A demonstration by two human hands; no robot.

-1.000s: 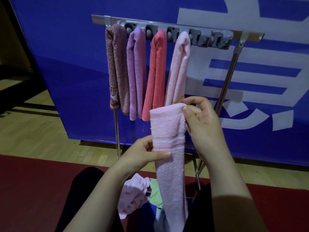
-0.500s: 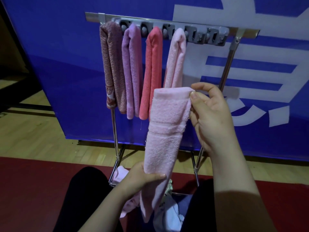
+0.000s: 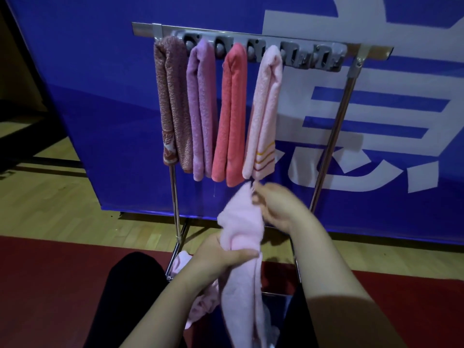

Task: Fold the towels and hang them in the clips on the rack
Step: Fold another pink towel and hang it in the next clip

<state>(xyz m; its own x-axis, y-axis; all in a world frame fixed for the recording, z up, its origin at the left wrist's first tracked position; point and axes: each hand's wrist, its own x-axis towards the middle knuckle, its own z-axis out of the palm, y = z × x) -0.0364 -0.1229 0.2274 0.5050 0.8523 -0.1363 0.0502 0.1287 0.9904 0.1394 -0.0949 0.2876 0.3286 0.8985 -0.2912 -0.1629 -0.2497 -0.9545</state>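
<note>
Four towels [image 3: 232, 114] hang clipped on the rack [image 3: 346, 101] — the fifth towel [image 3: 241, 222] is unfinished, left hand [image 3: 218, 257] gripping its middle, right hand [image 3: 278, 209] its top.

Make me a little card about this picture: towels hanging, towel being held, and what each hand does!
Hanging on rack: brownish towel, purple towel, coral towel, striped pale pink towel
Clip strip: right end free
Held: pink towel, not yet clipped
Left hand: grips its middle
Right hand: pinches its top

A pale pink towel [image 3: 242, 229], bunched lengthwise, runs from the right hand [image 3: 276, 209] down through the left hand [image 3: 221, 257]. Above both hands, four folded towels [image 3: 232, 114] hang in the rack's clips [image 3: 308, 56].
</note>
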